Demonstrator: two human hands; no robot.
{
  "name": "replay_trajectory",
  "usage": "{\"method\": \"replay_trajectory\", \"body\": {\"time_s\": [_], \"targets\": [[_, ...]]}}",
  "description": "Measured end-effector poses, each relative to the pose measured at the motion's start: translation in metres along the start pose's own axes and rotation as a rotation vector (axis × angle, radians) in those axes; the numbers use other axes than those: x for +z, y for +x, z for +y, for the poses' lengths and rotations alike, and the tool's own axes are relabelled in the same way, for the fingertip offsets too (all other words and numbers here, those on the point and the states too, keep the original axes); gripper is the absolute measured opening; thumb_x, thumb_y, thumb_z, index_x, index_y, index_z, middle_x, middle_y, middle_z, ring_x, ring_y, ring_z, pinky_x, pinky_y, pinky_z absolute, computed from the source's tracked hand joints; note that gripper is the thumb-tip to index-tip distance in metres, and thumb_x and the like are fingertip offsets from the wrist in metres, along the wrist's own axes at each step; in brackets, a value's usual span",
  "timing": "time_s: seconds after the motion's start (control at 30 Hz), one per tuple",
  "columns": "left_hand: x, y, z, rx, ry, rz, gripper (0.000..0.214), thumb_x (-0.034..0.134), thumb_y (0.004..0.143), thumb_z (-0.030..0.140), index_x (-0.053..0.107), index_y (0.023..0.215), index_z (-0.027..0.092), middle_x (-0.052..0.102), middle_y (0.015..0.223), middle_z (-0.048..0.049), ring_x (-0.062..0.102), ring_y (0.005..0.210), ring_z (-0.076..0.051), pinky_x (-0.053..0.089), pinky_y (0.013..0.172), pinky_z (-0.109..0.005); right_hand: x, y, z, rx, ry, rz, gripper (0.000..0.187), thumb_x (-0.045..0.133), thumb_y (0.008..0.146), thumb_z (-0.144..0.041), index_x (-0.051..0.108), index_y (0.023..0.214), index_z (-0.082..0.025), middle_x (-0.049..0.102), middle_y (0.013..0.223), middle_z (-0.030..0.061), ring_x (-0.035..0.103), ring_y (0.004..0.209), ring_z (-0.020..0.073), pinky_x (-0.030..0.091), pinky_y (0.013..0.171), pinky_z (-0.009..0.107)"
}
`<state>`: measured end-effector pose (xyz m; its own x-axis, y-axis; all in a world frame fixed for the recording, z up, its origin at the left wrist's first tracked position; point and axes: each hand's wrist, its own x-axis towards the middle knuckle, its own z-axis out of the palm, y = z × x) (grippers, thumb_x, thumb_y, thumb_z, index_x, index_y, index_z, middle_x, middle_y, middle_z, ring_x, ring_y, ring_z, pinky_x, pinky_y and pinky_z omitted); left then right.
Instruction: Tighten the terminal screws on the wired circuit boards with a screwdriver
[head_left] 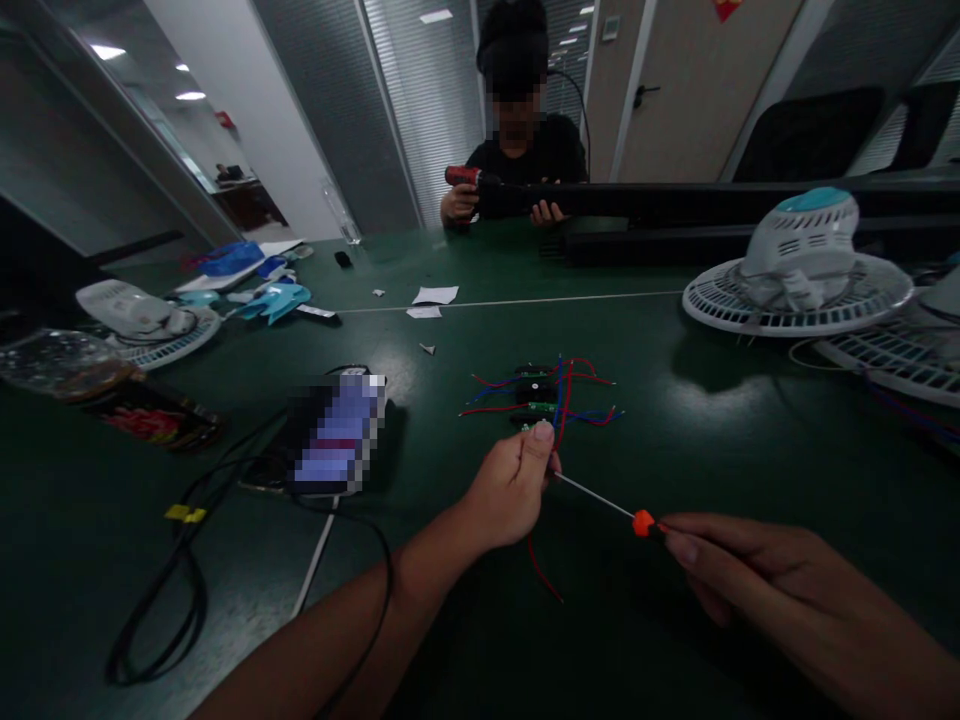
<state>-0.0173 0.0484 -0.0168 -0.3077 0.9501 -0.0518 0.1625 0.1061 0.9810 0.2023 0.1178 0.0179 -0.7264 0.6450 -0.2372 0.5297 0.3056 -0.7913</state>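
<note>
My left hand [514, 485] is closed in a pinch on a small green circuit board with red and blue wires; one red wire [544, 575] hangs below the hand. My right hand [742, 570] grips a thin screwdriver [600, 497] with an orange collar [643, 522], its metal tip pointing at the piece in my left hand. Just beyond lies a pile of small circuit boards with red and blue wires [544, 395] on the dark green table [675, 430].
A phone [337, 435] with black cables [187, 590] lies to the left. White fan parts [799, 275] sit at the right, another fan part [142, 315] and blue pieces [274, 298] at the left. Paper scraps [433, 297] lie mid-table. A person opposite holds a red power tool [465, 177].
</note>
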Motion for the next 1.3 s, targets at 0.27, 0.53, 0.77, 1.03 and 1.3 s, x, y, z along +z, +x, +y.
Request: {"method": "replay_trajectory", "body": {"time_s": [0.27, 0.53, 0.77, 1.03, 1.3], "targets": [[0.001, 0.000, 0.005, -0.038, -0.021, -0.007, 0.056, 0.028, 0.092, 0.062, 0.054, 0.069, 0.017, 0.042, 0.053, 0.0039, 0.040, 0.049, -0.009, 0.030, 0.047, -0.023, -0.002, -0.002, 0.001, 0.118, 0.192, 0.167, 0.046, 0.065, 0.073, -0.062, 0.076, 0.101, -0.026, 0.070, 0.061, 0.0028, 0.060, 0.049, 0.0167, 0.046, 0.044, 0.028], [0.004, 0.001, 0.010, -0.095, -0.111, 0.048, 0.057, 0.032, 0.088, 0.066, 0.053, 0.068, 0.017, 0.044, 0.055, 0.0036, 0.040, 0.047, -0.008, 0.031, 0.045, -0.022, 0.015, -0.004, -0.009, 0.186, 1.003, 0.215, 0.041, 0.070, 0.072, -0.055, 0.074, 0.097, -0.022, 0.076, 0.069, 0.0083, 0.065, 0.052, 0.0180, 0.048, 0.044, 0.027], [0.002, -0.001, 0.010, -0.079, -0.073, 0.001, 0.054, 0.034, 0.090, 0.062, 0.054, 0.069, 0.016, 0.045, 0.056, 0.0035, 0.041, 0.047, -0.009, 0.032, 0.046, -0.022, 0.007, -0.006, -0.010, 0.239, 0.514, 0.142, 0.052, 0.052, 0.086, -0.061, 0.071, 0.105, -0.017, 0.065, 0.051, 0.0005, 0.050, 0.034, 0.0096, 0.032, 0.034, 0.021], [0.001, -0.001, 0.013, -0.087, -0.033, 0.010, 0.056, 0.032, 0.090, 0.063, 0.054, 0.068, 0.017, 0.044, 0.054, 0.0035, 0.040, 0.047, -0.009, 0.032, 0.046, -0.022, 0.006, -0.008, -0.012, 0.080, 0.309, 0.208, 0.042, 0.055, 0.086, -0.054, 0.067, 0.103, -0.018, 0.062, 0.055, -0.0014, 0.055, 0.043, 0.0112, 0.044, 0.040, 0.023], [0.001, -0.001, 0.012, -0.105, -0.035, 0.011, 0.055, 0.031, 0.091, 0.061, 0.054, 0.068, 0.017, 0.042, 0.053, 0.0039, 0.040, 0.047, -0.009, 0.030, 0.045, -0.022, 0.007, -0.010, -0.017, 0.032, 0.212, 0.293, 0.043, 0.055, 0.085, -0.052, 0.062, 0.109, -0.017, 0.064, 0.055, -0.0012, 0.057, 0.042, 0.0127, 0.047, 0.039, 0.023]]}}
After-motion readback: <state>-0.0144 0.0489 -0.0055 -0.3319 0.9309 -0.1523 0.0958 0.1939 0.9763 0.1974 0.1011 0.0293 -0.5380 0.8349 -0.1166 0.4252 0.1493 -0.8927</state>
